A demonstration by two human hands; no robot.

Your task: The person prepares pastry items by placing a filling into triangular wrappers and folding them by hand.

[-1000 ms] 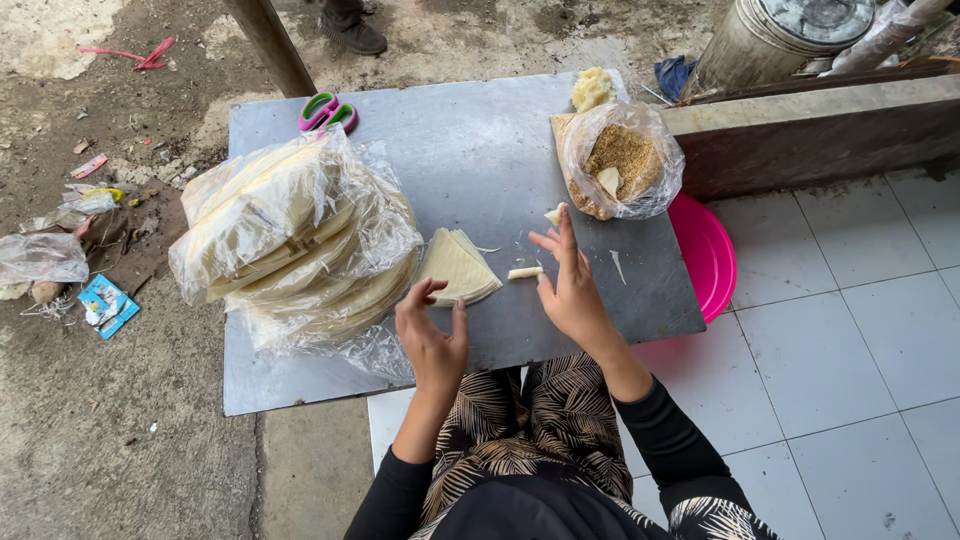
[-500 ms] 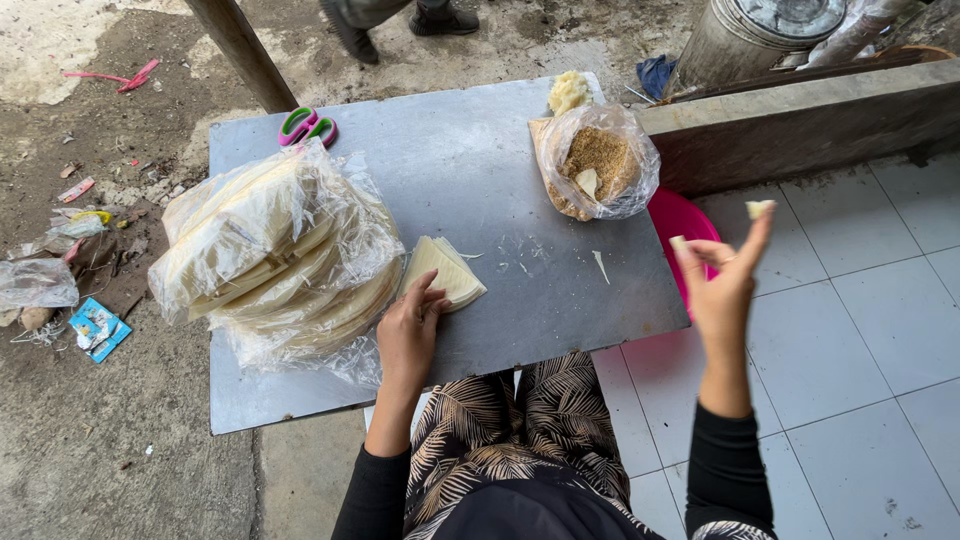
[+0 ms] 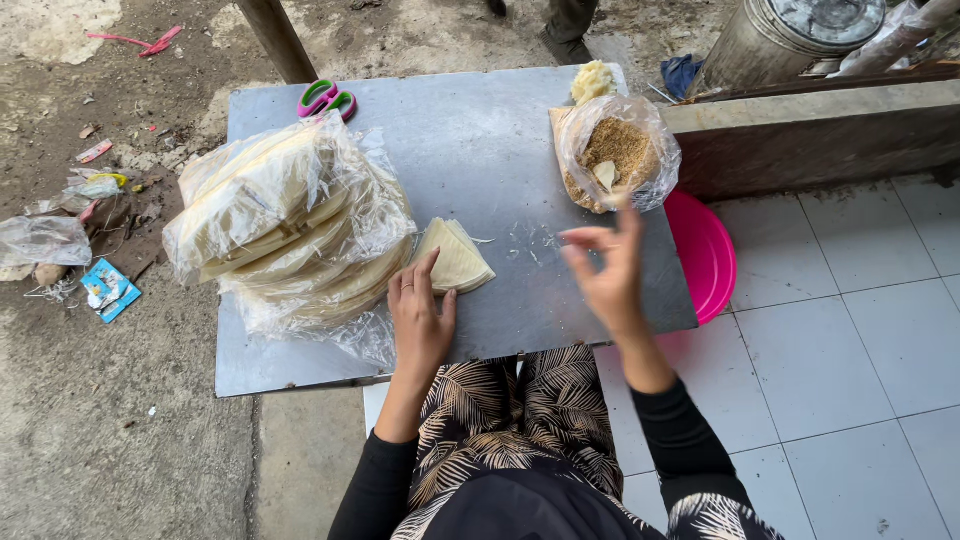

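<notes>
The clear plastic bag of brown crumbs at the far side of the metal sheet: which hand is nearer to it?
Right. The right hand hovers just below the clear plastic bag of brown crumbs, apart from it. The left hand rests on the folded pale triangular wrapper, farther left.

Pink plate (image 3: 712,255), green-pink scissors (image 3: 326,99), metal drum (image 3: 780,40), blue cloth (image 3: 682,73)

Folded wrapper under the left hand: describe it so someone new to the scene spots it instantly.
Start at the grey metal tabletop. Right of the big plastic-wrapped stack of pale round sheets, the left hand rests its fingertips on a single folded wrapper. It is the only pale sheet lying bare on the metal, folded to a wedge, unlike the bagged stack or the bag of brown crumbs.
</notes>
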